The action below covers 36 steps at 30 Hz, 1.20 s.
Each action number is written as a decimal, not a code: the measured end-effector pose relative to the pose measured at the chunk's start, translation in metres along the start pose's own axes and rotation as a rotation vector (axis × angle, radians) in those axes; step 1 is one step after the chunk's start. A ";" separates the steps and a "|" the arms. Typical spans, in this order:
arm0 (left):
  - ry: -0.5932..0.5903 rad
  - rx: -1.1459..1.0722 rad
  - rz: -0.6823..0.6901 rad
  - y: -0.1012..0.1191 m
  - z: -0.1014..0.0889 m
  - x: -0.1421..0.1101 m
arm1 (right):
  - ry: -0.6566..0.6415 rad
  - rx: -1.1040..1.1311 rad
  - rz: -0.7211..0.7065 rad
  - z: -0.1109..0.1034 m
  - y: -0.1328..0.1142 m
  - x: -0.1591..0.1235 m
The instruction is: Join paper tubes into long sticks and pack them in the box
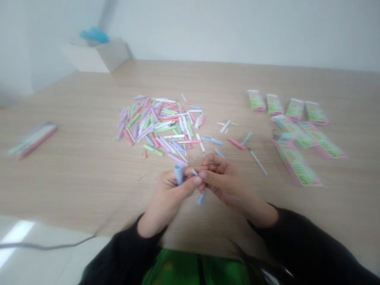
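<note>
L grip [171,190], blue tube [178,174] w/in

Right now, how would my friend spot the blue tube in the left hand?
On the table, find the big pile of coloured sticks. Just nearer than the pile, the left hand holds the blue tube. It pokes upward and looks fatter than the slim blue piece nearby.

Left sleeve [124,245] and right sleeve [303,237] black, long, ending at wrists. Left hand [172,190] and right hand [234,190] bare. Green garment [181,271] between sleeves, dark vertical strip [201,272] down middle, blurred yellowish patch [168,266] left of strip.
</note>
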State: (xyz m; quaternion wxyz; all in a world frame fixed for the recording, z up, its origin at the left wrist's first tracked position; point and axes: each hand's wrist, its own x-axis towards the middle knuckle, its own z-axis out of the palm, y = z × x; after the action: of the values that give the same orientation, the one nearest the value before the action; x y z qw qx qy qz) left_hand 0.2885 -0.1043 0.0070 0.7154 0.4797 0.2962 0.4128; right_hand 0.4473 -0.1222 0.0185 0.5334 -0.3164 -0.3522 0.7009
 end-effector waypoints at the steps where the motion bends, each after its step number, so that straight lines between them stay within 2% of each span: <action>1: 0.030 -0.058 0.004 -0.001 0.000 -0.005 | -0.024 -0.003 0.018 0.004 0.003 0.001; 4: 0.171 -0.181 0.034 0.003 -0.010 -0.021 | -0.094 -0.179 0.040 0.012 0.004 0.008; 8: 0.414 -0.213 0.122 0.018 -0.044 -0.043 | -0.176 -0.734 -0.032 0.019 0.000 0.028; 11: 0.546 -0.233 0.158 0.028 -0.074 -0.059 | -0.348 -1.153 -0.183 0.026 0.005 0.053; 14: 0.607 -0.209 0.167 0.033 -0.095 -0.076 | -0.536 -1.371 -0.281 0.037 0.018 0.080; 19: 0.640 -0.145 0.181 0.033 -0.109 -0.096 | -0.659 -1.528 -0.323 0.056 0.039 0.114; 24: 0.647 -0.197 0.228 0.031 -0.116 -0.100 | -0.735 -1.647 -0.291 0.068 0.054 0.129; 30: 0.566 -0.208 0.164 0.029 -0.105 -0.096 | -0.766 -1.703 -0.351 0.077 0.063 0.135; 33: 0.527 -0.192 0.113 0.026 -0.094 -0.092 | -0.678 -1.680 -0.445 0.071 0.052 0.128; 36: 0.465 -0.103 0.060 0.020 -0.084 -0.088 | -0.426 -1.508 -0.594 0.058 0.030 0.105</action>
State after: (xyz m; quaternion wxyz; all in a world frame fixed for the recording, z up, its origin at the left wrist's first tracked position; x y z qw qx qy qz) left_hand 0.1706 -0.1404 -0.0028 0.6390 0.3429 0.4172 0.5477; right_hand 0.3593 -0.0346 0.0187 0.2635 -0.3429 -0.8887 0.1527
